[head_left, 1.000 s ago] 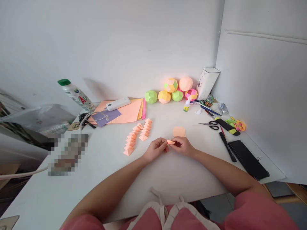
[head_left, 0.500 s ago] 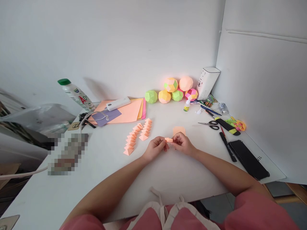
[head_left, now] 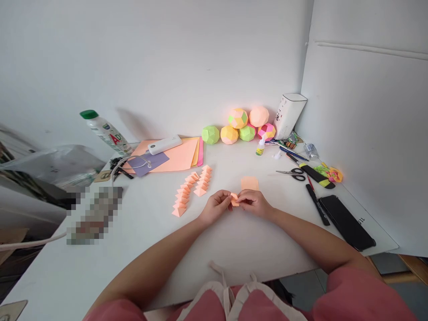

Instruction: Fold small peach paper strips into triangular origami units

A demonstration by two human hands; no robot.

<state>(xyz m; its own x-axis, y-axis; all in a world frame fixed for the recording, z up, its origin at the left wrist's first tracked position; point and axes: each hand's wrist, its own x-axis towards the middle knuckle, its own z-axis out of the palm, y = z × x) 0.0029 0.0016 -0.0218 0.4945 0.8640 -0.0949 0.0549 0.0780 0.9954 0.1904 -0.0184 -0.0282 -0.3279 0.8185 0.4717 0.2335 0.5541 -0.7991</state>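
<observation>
Between my two hands is a small folded piece of peach paper (head_left: 234,200), held just above the white table. My left hand (head_left: 216,207) pinches its left side with thumb and fingers. On the other side, the fingertips of my right hand (head_left: 254,203) close on the same piece. Right behind my right hand lies a flat peach paper square (head_left: 250,183). To the left of my hands, folded peach paper units stand in two rows, a longer row (head_left: 183,195) and a shorter row (head_left: 203,180).
Several faceted paper balls (head_left: 229,134) are piled against the wall, with a small glue bottle (head_left: 260,146) in front. Scissors (head_left: 294,174), a box cutter (head_left: 316,175), a black marker (head_left: 317,205) and a phone (head_left: 347,222) lie right. Paper sheets (head_left: 180,156) and a power bank (head_left: 165,145) lie back left.
The folded paper has turned from lying level to a more upright, angled pose. My right hand has shifted slightly down, its fingers flatter, showing more of the paper square behind it.
</observation>
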